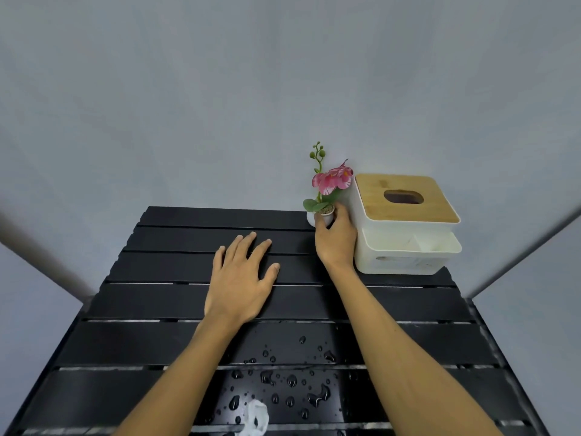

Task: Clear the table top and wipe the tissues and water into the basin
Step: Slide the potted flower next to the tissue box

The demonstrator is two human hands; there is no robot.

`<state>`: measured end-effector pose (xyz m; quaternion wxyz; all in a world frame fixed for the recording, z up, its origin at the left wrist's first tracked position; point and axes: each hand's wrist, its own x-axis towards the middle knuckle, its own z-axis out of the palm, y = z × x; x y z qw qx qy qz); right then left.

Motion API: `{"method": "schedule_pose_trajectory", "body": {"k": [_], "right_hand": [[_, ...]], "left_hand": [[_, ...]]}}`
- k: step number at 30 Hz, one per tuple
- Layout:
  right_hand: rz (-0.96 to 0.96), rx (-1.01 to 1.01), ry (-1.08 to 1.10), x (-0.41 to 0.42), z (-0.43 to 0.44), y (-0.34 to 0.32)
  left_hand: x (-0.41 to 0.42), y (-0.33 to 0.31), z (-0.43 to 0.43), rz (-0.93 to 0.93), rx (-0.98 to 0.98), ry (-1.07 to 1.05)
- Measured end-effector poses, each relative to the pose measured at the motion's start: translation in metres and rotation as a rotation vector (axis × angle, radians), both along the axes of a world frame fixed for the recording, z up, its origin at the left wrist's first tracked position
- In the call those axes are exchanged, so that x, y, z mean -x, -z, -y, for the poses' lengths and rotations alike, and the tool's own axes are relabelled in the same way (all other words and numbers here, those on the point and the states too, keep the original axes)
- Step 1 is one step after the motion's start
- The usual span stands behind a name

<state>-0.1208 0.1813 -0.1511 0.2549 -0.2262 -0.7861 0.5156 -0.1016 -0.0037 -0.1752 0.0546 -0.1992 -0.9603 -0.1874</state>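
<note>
A black slatted table [163, 297] fills the lower view. My right hand [334, 239] is closed around a small white pot holding a pink artificial flower [330, 180] at the table's far edge. Flat on the slats near the middle lies my left hand [242, 278], fingers spread and holding nothing. Water drops [292, 380] are scattered over the near slats between my forearms. A crumpled wet tissue [257, 416] sits at the bottom edge. No basin is in view.
A white tissue box with a wooden lid [405, 196] and a front tray stands at the far right corner, touching distance from the flower pot. A grey wall rises behind the table. Pale rails slant at both sides.
</note>
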Motion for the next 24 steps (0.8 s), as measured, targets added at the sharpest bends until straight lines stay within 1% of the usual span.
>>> {"method": "schedule_pose_trajectory", "body": {"k": [6, 10, 15, 17, 19, 24], "right_hand": [[0.030, 0.033, -0.030, -0.005, 0.003, -0.004], [0.035, 0.061, -0.082, -0.025, 0.011, -0.008], [0.174, 0.100, -0.135, -0.072, 0.020, -0.022], [0.191, 0.065, -0.184, -0.096, 0.021, -0.036], [0.202, -0.013, -0.229, -0.123, 0.020, -0.051], [0.203, -0.157, -0.265, -0.195, 0.010, -0.073]], "left_hand": [[-0.001, -0.001, 0.000, 0.001, -0.001, -0.007], [0.000, 0.000, 0.000, 0.008, 0.012, -0.010], [0.000, -0.005, 0.001, 0.084, -0.009, 0.005], [-0.001, -0.015, 0.003, 0.157, -0.046, 0.034], [-0.006, -0.028, 0.008, 0.213, -0.070, 0.066], [-0.049, -0.067, 0.037, 0.133, -0.222, 0.073]]}}
